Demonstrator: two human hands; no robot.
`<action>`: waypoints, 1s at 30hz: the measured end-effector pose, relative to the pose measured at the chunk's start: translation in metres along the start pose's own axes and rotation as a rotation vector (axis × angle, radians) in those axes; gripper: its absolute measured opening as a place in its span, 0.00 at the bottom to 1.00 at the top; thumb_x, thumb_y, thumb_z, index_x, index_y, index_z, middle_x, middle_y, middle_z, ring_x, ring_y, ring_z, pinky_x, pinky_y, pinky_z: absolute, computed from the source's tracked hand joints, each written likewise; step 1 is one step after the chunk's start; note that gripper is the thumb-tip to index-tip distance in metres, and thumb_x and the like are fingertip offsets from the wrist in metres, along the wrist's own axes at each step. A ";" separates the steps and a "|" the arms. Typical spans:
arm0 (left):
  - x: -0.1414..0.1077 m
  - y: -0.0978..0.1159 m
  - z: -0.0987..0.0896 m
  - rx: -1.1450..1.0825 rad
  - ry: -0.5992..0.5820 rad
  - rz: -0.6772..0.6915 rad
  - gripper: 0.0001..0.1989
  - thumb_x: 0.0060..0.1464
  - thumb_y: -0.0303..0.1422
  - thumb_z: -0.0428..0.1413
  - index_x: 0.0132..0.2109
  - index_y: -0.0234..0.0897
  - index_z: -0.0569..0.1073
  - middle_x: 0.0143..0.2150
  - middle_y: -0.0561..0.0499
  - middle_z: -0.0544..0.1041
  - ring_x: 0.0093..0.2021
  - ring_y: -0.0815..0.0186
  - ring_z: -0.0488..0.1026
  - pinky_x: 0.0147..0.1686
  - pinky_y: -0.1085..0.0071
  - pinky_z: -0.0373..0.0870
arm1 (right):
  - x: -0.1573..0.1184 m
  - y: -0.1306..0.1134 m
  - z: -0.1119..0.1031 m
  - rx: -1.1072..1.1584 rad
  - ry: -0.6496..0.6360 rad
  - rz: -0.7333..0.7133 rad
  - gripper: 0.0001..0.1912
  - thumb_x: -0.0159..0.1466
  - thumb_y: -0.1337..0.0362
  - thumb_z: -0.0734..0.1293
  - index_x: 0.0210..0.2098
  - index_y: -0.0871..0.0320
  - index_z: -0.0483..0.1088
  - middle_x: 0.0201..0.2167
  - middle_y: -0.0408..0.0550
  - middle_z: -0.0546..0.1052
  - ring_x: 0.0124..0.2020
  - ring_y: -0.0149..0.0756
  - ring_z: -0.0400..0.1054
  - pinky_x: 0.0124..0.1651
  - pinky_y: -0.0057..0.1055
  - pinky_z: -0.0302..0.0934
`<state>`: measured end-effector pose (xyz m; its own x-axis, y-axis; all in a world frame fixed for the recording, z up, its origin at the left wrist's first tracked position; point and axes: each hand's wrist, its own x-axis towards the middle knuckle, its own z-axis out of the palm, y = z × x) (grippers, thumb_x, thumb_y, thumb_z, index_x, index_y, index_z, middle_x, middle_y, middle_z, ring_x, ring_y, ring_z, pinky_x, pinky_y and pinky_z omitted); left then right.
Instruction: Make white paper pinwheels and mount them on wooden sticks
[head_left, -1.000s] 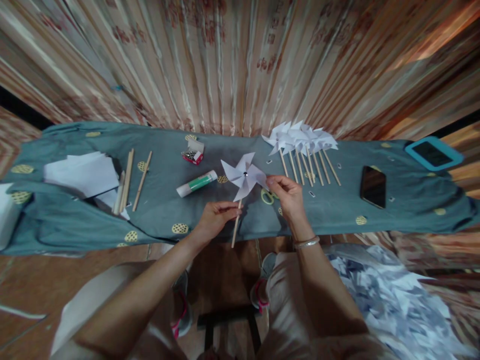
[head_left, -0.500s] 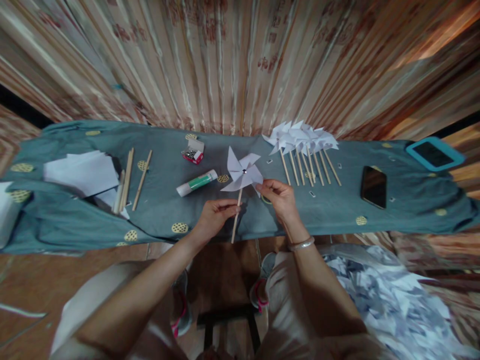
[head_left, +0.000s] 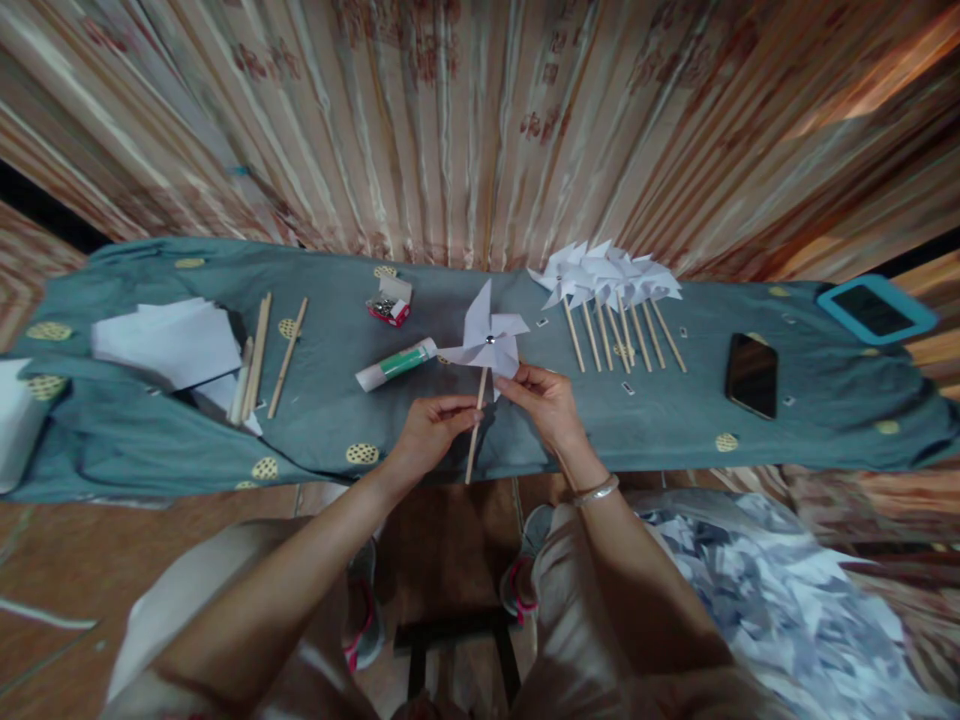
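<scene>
Pinwheel in the air over the middle of the cloth-covered tabletop, its blades turned up toward the wearer, and its stick running from the near edge toward the far edge, the top leaning slightly toward the right end. The left hand pinches that stick between thumb and fingers below the blades, so the pin at the hub lies along the stick from this grip, on the far-edge side. The right hand is the nearer one to the blades: its thumb and fingertips meet the lower right blade, though whether they pinch it or only touch it I cannot tell. From there, the pin lies toward the far edge and a little toward the left end. Beyond the right hand, a row of other pinwheels rests by the far edge, their sticks pointing nearward.
</scene>
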<state>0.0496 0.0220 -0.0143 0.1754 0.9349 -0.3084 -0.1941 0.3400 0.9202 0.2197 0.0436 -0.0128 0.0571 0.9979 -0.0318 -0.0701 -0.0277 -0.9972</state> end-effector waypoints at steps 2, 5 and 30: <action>0.000 -0.001 0.000 0.014 -0.003 0.004 0.13 0.37 0.33 0.70 0.34 0.35 0.84 0.30 0.50 0.83 0.30 0.67 0.76 0.38 0.71 0.73 | -0.001 -0.002 0.002 0.014 -0.008 0.018 0.23 0.39 0.47 0.81 0.17 0.56 0.71 0.18 0.38 0.70 0.24 0.27 0.59 0.30 0.27 0.57; 0.000 -0.001 0.000 0.026 -0.007 0.010 0.14 0.37 0.34 0.70 0.35 0.35 0.84 0.30 0.50 0.83 0.31 0.66 0.76 0.39 0.69 0.74 | -0.003 -0.004 0.006 0.020 -0.024 0.037 0.23 0.39 0.46 0.80 0.18 0.56 0.72 0.20 0.39 0.74 0.24 0.28 0.63 0.32 0.28 0.60; 0.001 -0.001 -0.001 0.054 -0.008 -0.014 0.15 0.34 0.37 0.71 0.33 0.36 0.84 0.28 0.51 0.81 0.29 0.67 0.74 0.35 0.71 0.71 | 0.011 -0.003 -0.036 -0.123 0.321 -0.198 0.19 0.50 0.45 0.75 0.28 0.55 0.77 0.26 0.43 0.78 0.28 0.32 0.68 0.33 0.29 0.61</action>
<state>0.0486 0.0228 -0.0154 0.1851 0.9294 -0.3194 -0.1392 0.3466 0.9276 0.2561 0.0530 -0.0122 0.3675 0.9159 0.1615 0.0918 0.1371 -0.9863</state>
